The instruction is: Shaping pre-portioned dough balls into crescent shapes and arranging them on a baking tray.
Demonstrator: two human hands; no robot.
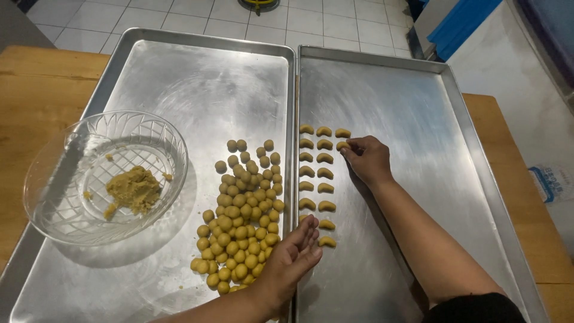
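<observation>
A: Where does the piece sit against the grip?

B: The right hand [369,159] has its fingertips [348,151] pinched on a curved dough piece [342,145], at the hand's left edge. That piece lies on the right tray [418,119], second in a third column, just below the top crescent [342,133]. Its long axis runs roughly left to right, like its neighbours.

A: And the other hand?

B: The left hand [296,254] is released, palm up, fingers loosely curled, holding nothing. It rests over the seam between the 2 trays, touching the pile of dough balls [242,227] on the left tray [197,90]. The right hand is plainly the nearer to the crescent rows [315,179].

A: Surface and room?

B: Both trays are bare steel on a wooden counter [36,96]. A glass bowl [72,173] with a lump of dough [133,190] sits on the left tray, well apart from the hands. To the right of the rows, the tray is open metal. Tiled floor [335,24] beyond.
</observation>
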